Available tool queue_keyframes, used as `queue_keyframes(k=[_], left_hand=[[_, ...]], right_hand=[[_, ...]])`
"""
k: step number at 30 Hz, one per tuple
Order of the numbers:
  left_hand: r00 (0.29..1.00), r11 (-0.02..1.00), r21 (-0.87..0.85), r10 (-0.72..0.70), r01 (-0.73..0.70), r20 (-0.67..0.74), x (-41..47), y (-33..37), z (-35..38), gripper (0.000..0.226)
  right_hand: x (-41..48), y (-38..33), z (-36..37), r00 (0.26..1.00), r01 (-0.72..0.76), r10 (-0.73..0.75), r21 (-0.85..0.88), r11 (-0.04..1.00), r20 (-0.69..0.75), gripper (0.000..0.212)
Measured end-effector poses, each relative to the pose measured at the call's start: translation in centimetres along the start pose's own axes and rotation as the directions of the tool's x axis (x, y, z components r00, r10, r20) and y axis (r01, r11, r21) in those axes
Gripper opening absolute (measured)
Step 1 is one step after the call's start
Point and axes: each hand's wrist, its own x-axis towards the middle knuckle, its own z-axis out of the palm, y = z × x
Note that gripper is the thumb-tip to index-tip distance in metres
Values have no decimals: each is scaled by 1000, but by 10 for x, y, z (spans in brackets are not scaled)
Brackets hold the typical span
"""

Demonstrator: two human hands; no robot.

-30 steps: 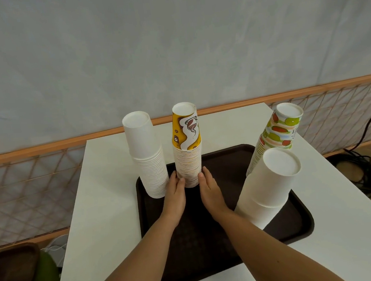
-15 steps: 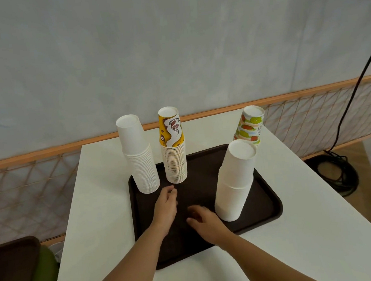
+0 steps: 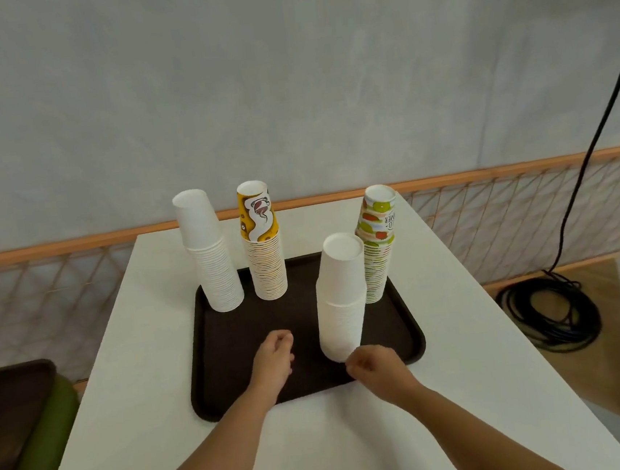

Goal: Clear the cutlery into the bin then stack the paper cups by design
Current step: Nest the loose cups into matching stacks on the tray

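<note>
Leftmost on the tray (image 3: 214, 357) stand the small white stack (image 3: 212, 259) and yellow stack (image 3: 265, 261), apart from our left hand (image 3: 273, 363), loosely curled and empty; our right hand (image 3: 376, 370), likewise empty, sits just beside the tall white stack (image 3: 340, 307).

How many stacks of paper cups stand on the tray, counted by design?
Plain white: 2, the back left stack and the front right stack
Yellow stack: 1
Green and red stack: 1
Total: 4 stacks
</note>
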Motion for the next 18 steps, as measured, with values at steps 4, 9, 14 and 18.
queue_keyframes(k=[4,9,14,18], left_hand=[[1000,999,-34,-13,13,-8,-6,0,20,30],[999,993,-110,-32,36,36,-14,10,38,39],[983,985,-148,-61,87,171,-14,17,51,48],[979,967,-225,-79,121,186,4,18,54,48]], right_hand=[[6,13,-21,991,-28,38,81,996,-126,16],[14,12,-34,998,-53,56,323,945,0,54],[22,8,-31,989,-20,-46,437,899,139,71],[33,5,-27,993,-32,-24,453,891,116,71]])
